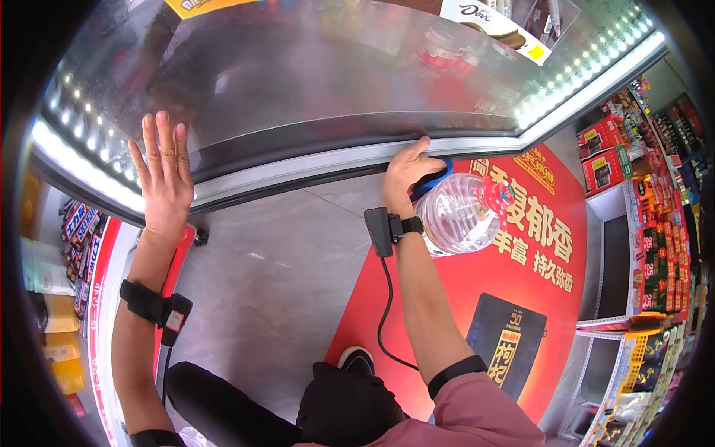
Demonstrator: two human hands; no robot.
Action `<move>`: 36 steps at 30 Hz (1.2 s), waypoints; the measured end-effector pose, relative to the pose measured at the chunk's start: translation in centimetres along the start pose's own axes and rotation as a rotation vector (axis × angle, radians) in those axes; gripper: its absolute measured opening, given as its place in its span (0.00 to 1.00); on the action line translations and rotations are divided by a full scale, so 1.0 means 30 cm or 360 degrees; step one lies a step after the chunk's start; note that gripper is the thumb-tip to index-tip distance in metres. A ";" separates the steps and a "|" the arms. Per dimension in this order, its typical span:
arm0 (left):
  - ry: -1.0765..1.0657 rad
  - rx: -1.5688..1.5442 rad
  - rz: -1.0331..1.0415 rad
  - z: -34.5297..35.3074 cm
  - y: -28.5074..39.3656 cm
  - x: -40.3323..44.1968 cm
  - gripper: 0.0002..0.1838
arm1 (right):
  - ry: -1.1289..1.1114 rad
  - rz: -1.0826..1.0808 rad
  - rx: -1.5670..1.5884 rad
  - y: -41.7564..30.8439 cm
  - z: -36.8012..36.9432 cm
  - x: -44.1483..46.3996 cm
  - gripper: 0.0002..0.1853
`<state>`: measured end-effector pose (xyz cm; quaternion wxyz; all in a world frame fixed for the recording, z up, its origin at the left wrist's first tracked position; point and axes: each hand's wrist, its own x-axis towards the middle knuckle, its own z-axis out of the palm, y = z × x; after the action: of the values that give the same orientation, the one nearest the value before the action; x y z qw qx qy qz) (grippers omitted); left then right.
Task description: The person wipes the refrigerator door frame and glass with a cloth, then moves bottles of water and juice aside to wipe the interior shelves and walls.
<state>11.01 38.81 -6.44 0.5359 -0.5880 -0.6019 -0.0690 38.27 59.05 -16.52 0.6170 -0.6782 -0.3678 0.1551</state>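
My left hand (167, 179) lies flat, fingers stretched out, over the lower left edge of a large glass panel (313, 82) framed by light strips. My right hand (410, 170) is at the panel's silver bottom frame (298, 165), its fingers curled round a dark object with a blue edge (438, 176); my hand hides part of it, and its kind is unclear. Just below stands a large clear plastic water bottle (456, 216) with a red patterned cap (497, 197), next to my right wrist. Both wrists wear black straps with small devices.
A red advertising mat (447, 298) covers part of the grey tiled floor (261, 276). Shelves with packaged goods (659, 257) line the right side. On the left are snack packs (78, 231) and bottles (63, 346). A Dove box (495, 26) shows behind the glass.
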 end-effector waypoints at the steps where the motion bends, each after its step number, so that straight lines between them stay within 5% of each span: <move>1: 0.0013 -0.0012 -0.0016 0.002 0.002 0.001 0.34 | -0.0003 0.0007 0.0000 0.008 0.004 0.010 0.39; 5: 0.0048 -0.0028 -0.0031 0.009 0.007 0.009 0.34 | 0.0164 -0.0231 -0.0393 -0.019 -0.021 0.075 0.32; 8: -0.0037 0.0021 -0.0028 0.007 0.006 0.006 0.33 | 0.0489 -0.0167 0.0136 -0.006 0.048 0.132 0.29; 13: -0.0036 -0.0009 -0.0028 -0.013 0.013 0.007 0.31 | 0.0274 0.0250 0.0318 -0.071 -0.071 0.114 0.20; 18: -0.0029 0.0085 -0.0082 -0.035 0.043 0.005 0.23 | 0.0051 -0.0598 -0.0813 0.011 -0.135 -0.053 0.29; 19: -0.0034 0.0084 -0.0086 -0.040 0.047 0.001 0.23 | -0.0175 -0.0065 -0.0351 0.011 -0.087 -0.129 0.38; 20: -0.0032 0.0109 -0.0068 -0.041 0.045 0.002 0.22 | -0.0575 0.0077 0.0082 -0.034 -0.136 -0.218 0.42; 24: -0.0036 0.0176 -0.0020 -0.050 0.032 0.006 0.21 | -0.0704 -0.0218 0.0315 -0.090 -0.166 -0.496 0.31; 27: -0.0026 0.0233 -0.0034 -0.027 0.038 0.010 0.20 | -0.1028 -0.0080 0.0560 -0.115 -0.165 -0.603 0.24; 31: 0.0017 0.0225 -0.0072 -0.031 0.049 0.015 0.19 | -0.1183 -0.0093 0.0533 -0.156 -0.180 -0.720 0.21; 34: -0.0003 0.0232 -0.0055 -0.038 0.054 0.016 0.20 | -0.1367 -0.0409 0.0588 -0.181 -0.198 -0.768 0.17; 36: -0.0046 0.0143 -0.0058 -0.041 0.046 0.010 0.22 | -0.1518 -0.0269 0.0781 -0.167 -0.199 -0.766 0.16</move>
<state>12.85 38.55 -6.47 0.5518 -0.5531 -0.6226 -0.0431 25.03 38.72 -16.21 0.5321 -0.3366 -0.6134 0.4768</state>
